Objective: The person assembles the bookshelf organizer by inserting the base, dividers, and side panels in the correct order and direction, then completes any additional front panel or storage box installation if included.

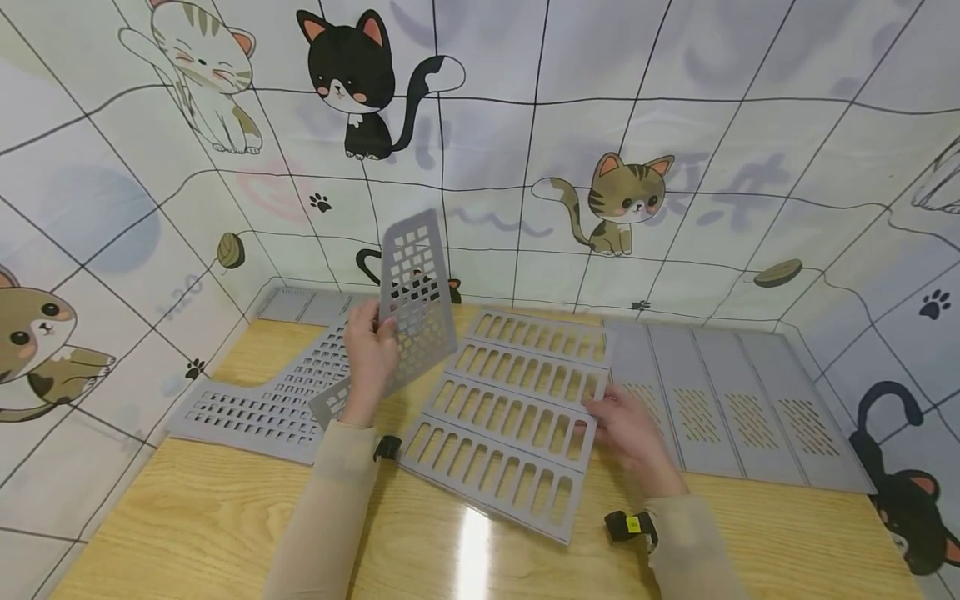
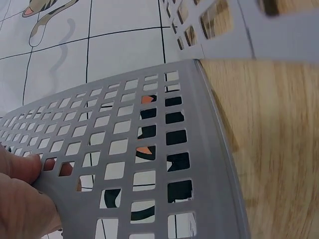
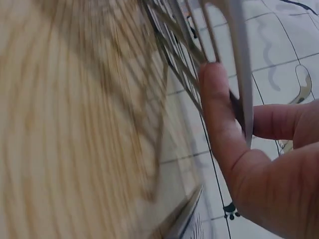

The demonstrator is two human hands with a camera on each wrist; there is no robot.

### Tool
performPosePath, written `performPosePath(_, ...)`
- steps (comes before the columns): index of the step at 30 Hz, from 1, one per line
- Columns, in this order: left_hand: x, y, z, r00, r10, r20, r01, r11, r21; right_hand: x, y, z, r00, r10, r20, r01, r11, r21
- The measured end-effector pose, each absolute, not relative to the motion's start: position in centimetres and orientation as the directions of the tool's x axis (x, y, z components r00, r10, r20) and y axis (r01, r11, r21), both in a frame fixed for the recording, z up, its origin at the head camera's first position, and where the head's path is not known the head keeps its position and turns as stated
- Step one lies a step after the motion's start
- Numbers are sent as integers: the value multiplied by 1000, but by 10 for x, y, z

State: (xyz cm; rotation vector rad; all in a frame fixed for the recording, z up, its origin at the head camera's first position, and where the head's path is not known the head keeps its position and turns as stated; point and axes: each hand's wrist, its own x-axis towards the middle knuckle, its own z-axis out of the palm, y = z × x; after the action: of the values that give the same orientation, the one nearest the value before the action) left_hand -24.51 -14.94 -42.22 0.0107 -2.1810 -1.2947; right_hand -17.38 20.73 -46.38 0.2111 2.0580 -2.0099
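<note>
My left hand (image 1: 370, 350) grips a grey sheet with small square holes (image 2: 209, 149), thumb on one face. This sheet stands tilted over the table, and its lower part passes behind my wrist. With my right hand (image 1: 630, 429) I pinch the right edge of a grey panel with rows of long rounded slots (image 1: 592, 442). In the right wrist view a finger lies along one face of this slotted panel (image 3: 241, 55) and the thumb is on the other. Wood and a striped shadow show beside it.
Another grey sheet with square holes (image 1: 225, 437) lies at the left on the wooden table (image 1: 525, 571). Behind it is a ribbed grey piece (image 1: 307, 310). A wide grey panel with slanted slots (image 1: 678, 358) lies at the right. Cat-print cloth walls (image 1: 487, 133) enclose the back and sides.
</note>
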Motion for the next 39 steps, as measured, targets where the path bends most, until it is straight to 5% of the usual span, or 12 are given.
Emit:
performPosePath(20, -243, -153, -420, -955, -51, 291, 209, 579, 788, -172, 288, -464, -964, -146, -222, 152, 382, -912)
performPosePath(29, -242, -147, -420, -869, -99, 485, 361, 544, 758, -164, 290, -456, -953, -83, -293, 190, 589, -786)
performPosePath(34, -238, -142, -415, -786, -73, 614, 495, 522, 695, -163, 290, -456, -944, -111, -311, 188, 593, -783)
performPosePath(39, -238, -140, -417, -781, -68, 620, 492, 543, 680, -161, 293, -456, -934, -167, -316, 162, 589, -792)
